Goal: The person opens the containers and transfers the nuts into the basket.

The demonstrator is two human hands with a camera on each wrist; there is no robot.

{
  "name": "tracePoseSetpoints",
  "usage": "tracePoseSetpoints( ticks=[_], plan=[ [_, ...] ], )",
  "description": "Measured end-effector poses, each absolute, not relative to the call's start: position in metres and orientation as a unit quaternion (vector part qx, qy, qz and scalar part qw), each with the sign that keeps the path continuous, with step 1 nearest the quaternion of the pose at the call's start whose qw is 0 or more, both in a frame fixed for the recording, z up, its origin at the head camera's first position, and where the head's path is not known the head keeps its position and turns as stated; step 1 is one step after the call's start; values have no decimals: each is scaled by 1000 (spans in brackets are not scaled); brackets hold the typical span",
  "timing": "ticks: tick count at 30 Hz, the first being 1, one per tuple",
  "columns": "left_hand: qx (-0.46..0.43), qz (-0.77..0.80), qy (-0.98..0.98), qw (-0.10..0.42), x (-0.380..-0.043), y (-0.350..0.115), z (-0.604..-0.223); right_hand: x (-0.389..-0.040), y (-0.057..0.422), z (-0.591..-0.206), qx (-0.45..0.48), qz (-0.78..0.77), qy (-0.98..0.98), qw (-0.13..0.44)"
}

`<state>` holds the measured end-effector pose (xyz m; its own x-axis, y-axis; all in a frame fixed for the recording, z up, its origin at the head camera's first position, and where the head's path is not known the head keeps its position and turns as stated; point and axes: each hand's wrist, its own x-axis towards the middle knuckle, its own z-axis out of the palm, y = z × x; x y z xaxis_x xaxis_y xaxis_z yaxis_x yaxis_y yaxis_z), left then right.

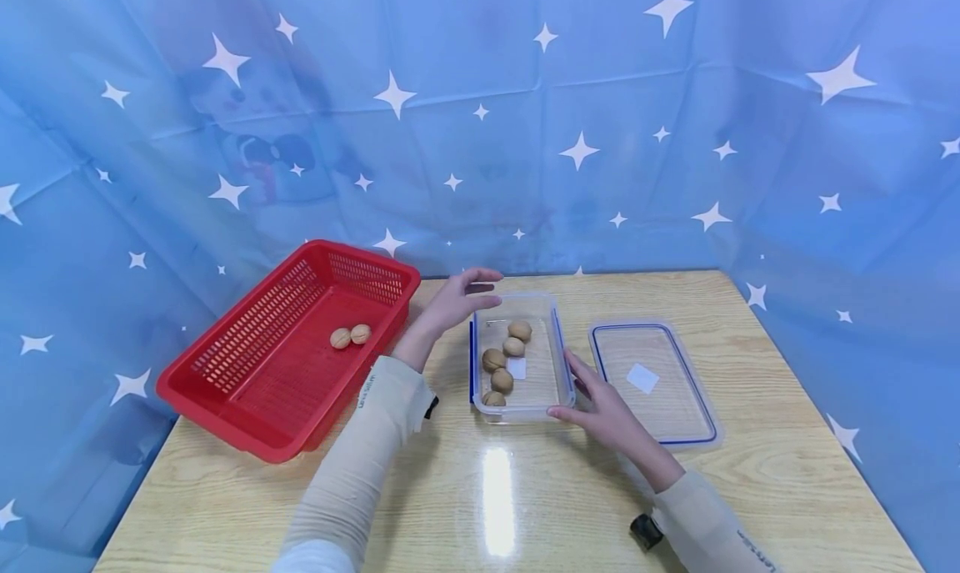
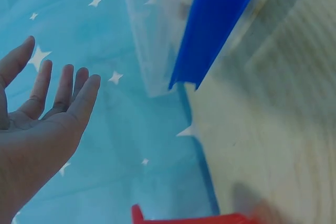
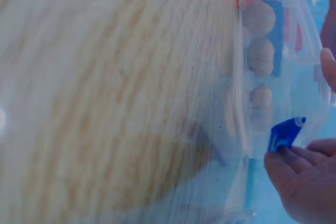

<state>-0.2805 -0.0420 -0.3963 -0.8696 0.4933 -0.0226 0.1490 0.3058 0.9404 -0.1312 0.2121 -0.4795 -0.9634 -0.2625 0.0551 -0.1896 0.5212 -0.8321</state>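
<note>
Several walnuts (image 1: 502,380) lie along the left side of a clear plastic container (image 1: 525,413) with blue side latches. My left hand (image 1: 457,300) hovers beside the container's far left corner, fingers spread and holding nothing; in the left wrist view that hand (image 2: 50,114) is apart from the container wall and its blue latch (image 2: 215,24). At the near right corner, my right hand (image 1: 600,402) grips the container, thumb at the front and fingers along the right side. The right wrist view shows its fingers (image 3: 294,163) touching a blue latch (image 3: 283,132).
A red perforated basket (image 1: 255,381) stands at the left with two walnuts (image 1: 350,336) inside. A clear lid with a blue seal (image 1: 660,389) lies flat to the right of the container. Behind the wooden table (image 1: 450,506) hangs a blue star-patterned curtain (image 1: 480,139).
</note>
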Motion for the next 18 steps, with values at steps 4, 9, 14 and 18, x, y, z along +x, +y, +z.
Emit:
tracePoseSetpoints(
  ticks=[4,9,14,18],
  plan=[
    [201,547,794,172,-279,-34,-406,-131,212,-480,-128,-474,870,40],
    [199,538,796,194,-277,-25,-417,-131,212,-481,-126,-475,870,39],
    [192,527,800,213,-274,-17,-423,-131,212,-482,-124,-477,869,39],
    [193,518,803,224,-271,-11,-425,-131,212,-481,-124,-480,868,39]
  ],
)
